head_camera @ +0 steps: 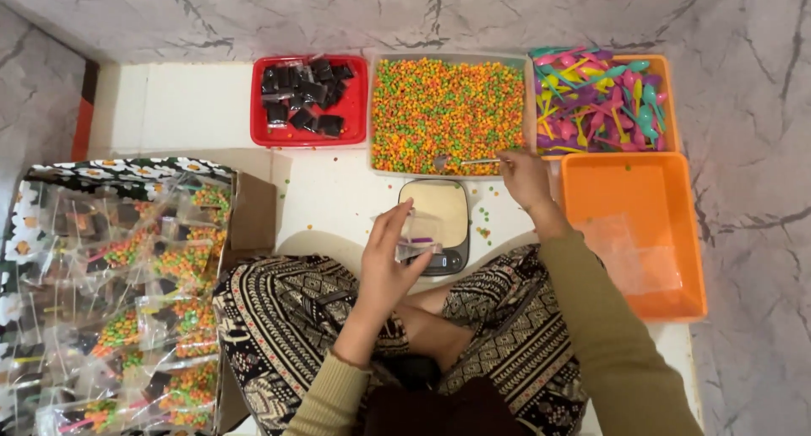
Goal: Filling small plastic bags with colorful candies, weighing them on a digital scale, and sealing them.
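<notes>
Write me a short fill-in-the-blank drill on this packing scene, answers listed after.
1. The right hand holds a metal ____ over the tray of coloured candy beads.
2. The left hand holds a small clear ____ above the kitchen scale.
3. The black packets lie in a ____ tray.

Answers: spoon; bag; red

White mat [194,106] on grey marble floor [743,81]. On mat: red tray [355,115] of black packets, tray of coloured beads [448,115], orange tray [667,73] of plastic spoons, empty-looking orange bin [634,191], small scale [435,212], stray beads [483,231]. Cardboard box [253,208] of filled bags at left.
</notes>
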